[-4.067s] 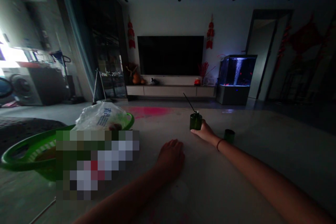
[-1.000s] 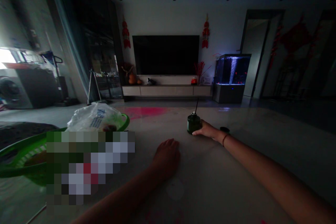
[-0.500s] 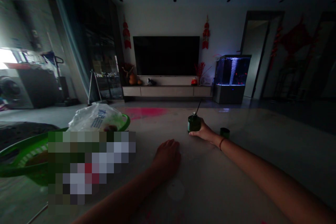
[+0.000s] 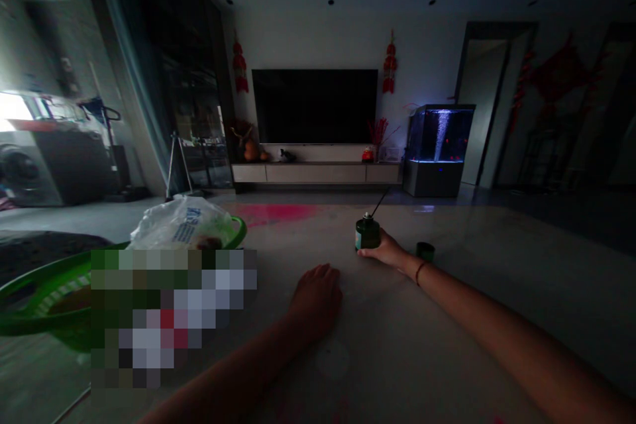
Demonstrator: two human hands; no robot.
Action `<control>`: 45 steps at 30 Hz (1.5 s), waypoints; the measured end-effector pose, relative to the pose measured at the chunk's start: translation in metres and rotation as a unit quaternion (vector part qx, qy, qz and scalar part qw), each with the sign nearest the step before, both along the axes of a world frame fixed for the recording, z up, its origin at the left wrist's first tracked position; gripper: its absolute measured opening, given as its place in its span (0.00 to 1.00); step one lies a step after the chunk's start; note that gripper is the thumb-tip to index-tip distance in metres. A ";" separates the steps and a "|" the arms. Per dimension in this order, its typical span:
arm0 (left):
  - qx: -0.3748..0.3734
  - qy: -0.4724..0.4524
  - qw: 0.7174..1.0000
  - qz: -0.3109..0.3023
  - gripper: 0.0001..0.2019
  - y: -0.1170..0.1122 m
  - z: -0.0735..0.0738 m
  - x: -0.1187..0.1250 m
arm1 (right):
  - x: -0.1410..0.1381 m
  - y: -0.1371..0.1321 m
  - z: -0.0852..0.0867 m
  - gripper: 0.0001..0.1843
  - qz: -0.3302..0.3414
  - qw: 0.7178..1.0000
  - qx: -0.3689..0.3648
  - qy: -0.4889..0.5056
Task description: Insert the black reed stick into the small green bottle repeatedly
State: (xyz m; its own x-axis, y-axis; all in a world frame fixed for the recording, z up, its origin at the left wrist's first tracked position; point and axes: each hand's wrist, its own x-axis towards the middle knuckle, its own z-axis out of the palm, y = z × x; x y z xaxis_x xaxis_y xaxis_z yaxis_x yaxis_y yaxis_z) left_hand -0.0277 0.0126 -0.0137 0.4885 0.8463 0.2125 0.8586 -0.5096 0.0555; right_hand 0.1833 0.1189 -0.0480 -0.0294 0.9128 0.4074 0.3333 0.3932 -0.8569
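Observation:
The room is dim. My right hand is stretched out over the pale table and wrapped round a small dark green bottle that stands on it. A thin dark stick leans out of the bottle's neck to the right. Just right of my wrist stands a small green cap. My left hand rests palm down on the table nearer to me, fingers loosely curled, holding nothing.
A green basket with a white plastic bag sits at the table's left. Beyond the table are a dark television, a low cabinet and a lit aquarium. A washing machine stands far left.
The stick in the bottle has tilted from upright to leaning right. My right hand stays on the bottle with only a slight shift. My left hand has not moved.

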 end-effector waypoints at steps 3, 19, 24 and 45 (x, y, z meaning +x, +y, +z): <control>-0.012 -0.001 1.000 0.000 0.20 0.000 0.000 0.000 | 0.000 -0.003 0.003 0.29 0.022 1.000 -0.019 0.001; -0.005 -0.006 1.000 -0.010 0.20 0.000 0.000 -0.002 | 0.004 -0.019 0.024 0.28 0.110 0.989 -0.098 -0.004; 0.001 -0.009 1.000 -0.011 0.20 0.002 -0.003 -0.003 | 0.010 -0.018 0.024 0.27 0.166 0.979 -0.116 -0.010; -0.018 -0.006 1.000 -0.001 0.19 -0.002 0.002 -0.001 | -0.002 -0.021 0.018 0.21 0.090 0.993 -0.068 -0.040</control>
